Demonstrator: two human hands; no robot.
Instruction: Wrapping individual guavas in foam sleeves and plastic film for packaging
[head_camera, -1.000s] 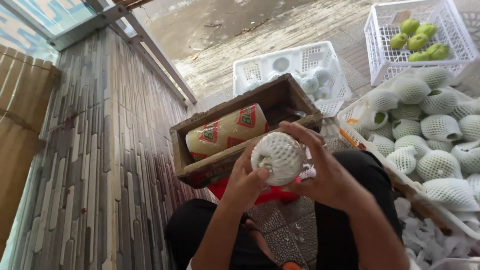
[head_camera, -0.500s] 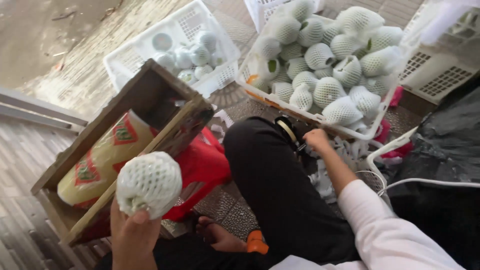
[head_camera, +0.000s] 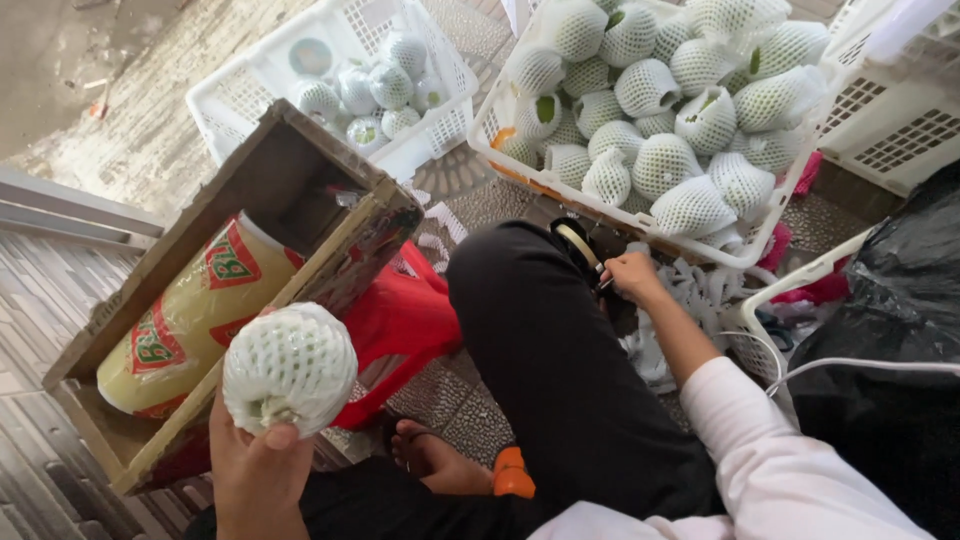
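Head view: my left hand (head_camera: 250, 470) grips one round fruit wrapped in white foam netting (head_camera: 289, 368) beside the wooden box (head_camera: 330, 170), while my right hand (head_camera: 630, 277), having left it, now pinches a tape roll (head_camera: 577, 243).

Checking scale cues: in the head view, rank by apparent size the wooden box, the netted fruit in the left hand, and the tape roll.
1. wooden box
2. netted fruit, enlarged by nearness to the camera
3. tape roll

Round fruit in white foam net (head_camera: 289, 368), held upright above wooden box; tape roll (head_camera: 578, 243) on dark knee.
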